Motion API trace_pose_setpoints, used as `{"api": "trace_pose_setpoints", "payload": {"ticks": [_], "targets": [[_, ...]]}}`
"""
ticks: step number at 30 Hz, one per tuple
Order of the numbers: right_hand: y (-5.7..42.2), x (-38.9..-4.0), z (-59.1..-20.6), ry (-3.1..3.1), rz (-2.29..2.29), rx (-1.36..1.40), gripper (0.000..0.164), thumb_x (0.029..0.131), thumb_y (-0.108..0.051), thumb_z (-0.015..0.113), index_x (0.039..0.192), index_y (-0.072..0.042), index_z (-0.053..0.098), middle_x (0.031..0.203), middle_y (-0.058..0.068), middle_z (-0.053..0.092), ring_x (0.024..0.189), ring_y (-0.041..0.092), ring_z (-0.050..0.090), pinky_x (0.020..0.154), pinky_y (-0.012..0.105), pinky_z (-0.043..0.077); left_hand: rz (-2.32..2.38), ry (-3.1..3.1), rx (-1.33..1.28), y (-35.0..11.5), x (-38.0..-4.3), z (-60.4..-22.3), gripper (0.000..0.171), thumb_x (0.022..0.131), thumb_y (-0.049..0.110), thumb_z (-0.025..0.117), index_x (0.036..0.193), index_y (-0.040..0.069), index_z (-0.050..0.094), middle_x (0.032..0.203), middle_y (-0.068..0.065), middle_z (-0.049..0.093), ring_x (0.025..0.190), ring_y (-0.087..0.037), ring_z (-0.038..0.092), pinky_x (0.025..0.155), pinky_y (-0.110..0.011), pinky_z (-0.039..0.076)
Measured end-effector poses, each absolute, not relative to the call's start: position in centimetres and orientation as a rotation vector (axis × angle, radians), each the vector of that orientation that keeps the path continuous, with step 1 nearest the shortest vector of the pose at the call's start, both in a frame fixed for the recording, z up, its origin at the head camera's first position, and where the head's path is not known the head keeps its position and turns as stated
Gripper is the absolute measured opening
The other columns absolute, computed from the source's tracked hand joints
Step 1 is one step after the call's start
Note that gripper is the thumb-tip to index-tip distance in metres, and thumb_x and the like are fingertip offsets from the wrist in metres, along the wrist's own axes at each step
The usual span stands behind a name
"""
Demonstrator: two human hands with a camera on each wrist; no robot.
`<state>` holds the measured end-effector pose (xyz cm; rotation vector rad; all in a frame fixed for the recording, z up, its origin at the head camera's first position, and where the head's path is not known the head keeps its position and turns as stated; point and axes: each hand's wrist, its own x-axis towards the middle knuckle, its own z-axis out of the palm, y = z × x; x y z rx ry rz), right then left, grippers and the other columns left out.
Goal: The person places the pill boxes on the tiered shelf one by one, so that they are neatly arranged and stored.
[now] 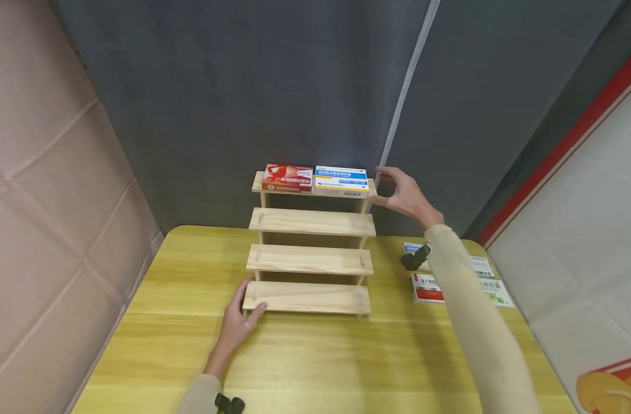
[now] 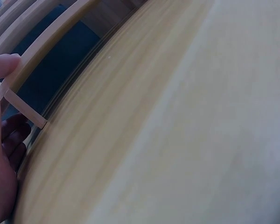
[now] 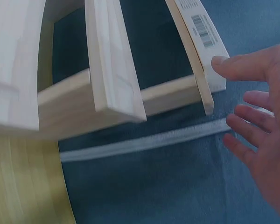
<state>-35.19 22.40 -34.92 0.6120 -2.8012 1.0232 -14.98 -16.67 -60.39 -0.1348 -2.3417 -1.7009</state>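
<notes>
Blue-and-white box (image 1: 341, 177), head view: where does it lie, and which hand attends it?

It lies flat on the top tier (image 1: 257, 183) of your wooden rack (image 1: 310, 260), toward the right end, just beside the red box (image 1: 287, 173). Your right hand (image 1: 406, 195) stands at its right end, thumb and fingers spread apart and wrapped around nothing. In the right wrist view your thumb tip overlaps the box's barcoded side; whether it touches, you cannot tell.

And your left hand (image 1: 235, 326)?

It grips the left end of the lowest tier (image 1: 305, 297), thumb at the front edge, fingers round the side. Judged by its place, you are probably steadying the rack.

How far along does this layout put you?

Two boxes are set on the rack, both on the top tier. The blue-and-white one seems placed or nearly so, wanting at most a slight straightening from you. What appears left lies to your right on the bench (image 1: 191, 287): a blue-marked box (image 1: 410, 247), partly covered; a red-and-white box (image 1: 426, 288); a white box (image 1: 482, 265); and a green-and-white box (image 1: 496, 292). Your right sleeve (image 1: 476, 322) crosses in front of this group, so you cannot be certain of the full count.
</notes>
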Motion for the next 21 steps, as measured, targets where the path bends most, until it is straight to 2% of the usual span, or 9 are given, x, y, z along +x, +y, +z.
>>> {"api": "trace_pose_setpoints", "payload": {"ticks": [2, 5, 7, 9, 18, 21], "targets": [[23.1, -35.1, -34.9, -2.802, 1.012, 0.607, 0.083, 0.084, -0.030, 0.081, 0.153, -0.008, 0.041, 0.157, 0.017, 0.044, 0.142, 0.040, 0.045, 0.117, 0.058, 0.040, -1.715, -2.333, -0.145, -16.6, -15.0, -60.4, 0.077, 0.091, 0.013, 0.074, 0.156, 0.008, 0.034, 0.159, -0.024, 0.039, 0.147, -0.044, 0.036, 0.123, -0.058, 0.028], [24.1, -34.9, -35.0, -2.805, 1.001, 0.619, 0.082, 0.085, -0.029, 0.079, 0.153, -0.005, 0.040, 0.157, 0.019, 0.043, 0.142, 0.041, 0.044, 0.117, 0.058, 0.039, -1.759, -2.307, -0.165, -16.6, -15.0, -60.4, 0.076, 0.091, 0.010, 0.074, 0.156, 0.005, 0.033, 0.156, -0.026, 0.042, 0.144, -0.043, 0.041, 0.122, -0.032, 0.034], [24.7, -34.8, -35.0, -2.806, 1.002, 0.618, 0.081, 0.085, -0.027, 0.079, 0.153, -0.005, 0.041, 0.157, 0.020, 0.043, 0.142, 0.042, 0.045, 0.117, 0.058, 0.039, -1.788, -2.292, -0.177, -16.6, -15.0, -60.4, 0.076, 0.091, 0.009, 0.073, 0.156, 0.004, 0.034, 0.154, -0.025, 0.045, 0.142, -0.042, 0.044, 0.116, -0.015, 0.034], [25.3, -34.6, -34.9, -2.813, 1.004, 0.610, 0.081, 0.086, -0.027, 0.079, 0.153, -0.004, 0.040, 0.157, 0.021, 0.043, 0.142, 0.043, 0.044, 0.118, 0.059, 0.038, -1.793, -2.289, -0.180, -16.6, -15.0, -60.4, 0.075, 0.092, 0.011, 0.073, 0.155, 0.004, 0.034, 0.154, -0.024, 0.045, 0.141, -0.041, 0.045, 0.110, -0.005, 0.031], [27.7, -33.8, -34.9, -2.844, 0.993, 0.559, 0.080, 0.087, -0.027, 0.077, 0.154, -0.006, 0.039, 0.157, 0.022, 0.041, 0.143, 0.044, 0.040, 0.119, 0.060, 0.036, -1.764, -2.310, -0.171, -16.6, -15.0, -60.3, 0.075, 0.093, 0.014, 0.072, 0.156, 0.002, 0.032, 0.156, -0.025, 0.041, 0.144, -0.043, 0.040, 0.111, -0.004, 0.026], [28.4, -33.6, -35.0, -2.855, 1.000, 0.538, 0.080, 0.088, -0.026, 0.077, 0.154, -0.006, 0.039, 0.158, 0.022, 0.040, 0.144, 0.044, 0.039, 0.119, 0.060, 0.035, -1.741, -2.331, -0.176, -16.4, -14.6, -58.8, 0.073, 0.093, 0.011, 0.071, 0.154, -0.003, 0.033, 0.155, -0.029, 0.040, 0.144, -0.046, 0.039, 0.111, -0.004, 0.025]]}}
